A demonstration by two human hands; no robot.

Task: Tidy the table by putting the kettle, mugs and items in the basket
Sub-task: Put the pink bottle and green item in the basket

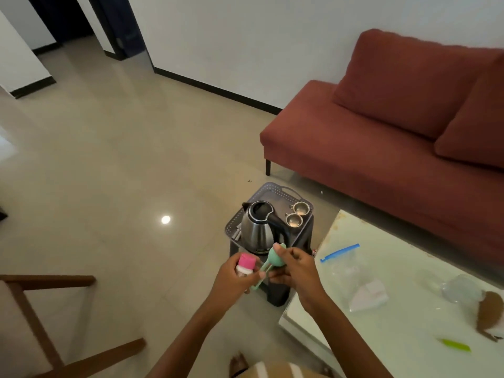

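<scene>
The basket (272, 188) is a dark grey plastic tray with perforated walls and a cut-out handle at its far edge; it sits on a dark stool (276, 291) on the glossy tiled floor (122, 173), just beside the left edge of the table (395, 282).

Basket contents:
- Kettle (257, 227): brushed steel body, rounded, with black spout, lid rim and handle. It occupies the left half of the basket. No brand marking is legible.
- Two mugs (294, 220): small, metallic, round, each with a side handle. They stand side by side at the right edge of the basket.
- Small grey items lie at the left edge of the basket; their type cannot be determined.

Left hand (234, 276): fingers closed around a small bottle (245, 266) with a pink cap and a pale body. Any label is too blurred to read.

Right hand (296, 267): fingertips pinching a mint-green plastic utensil (272, 259) with a rounded head and a two-pronged handle. The handle end touches the left hand. Both hands are held just in front of the near edge of the basket, above the stool.

Table surface: pale and glossy. It carries a clear zip bag with a blue seal strip (339, 252) near the left edge, a white folded item (371, 296), crumpled clear plastic (458, 289), a brown object (488, 313) at the right edge, and a lime-green strip (455, 345) near the near edge.

Surroundings: a rust-red fabric sofa (381, 132) stands beyond the table; a wooden chair frame (35, 296) is at lower left.
</scene>
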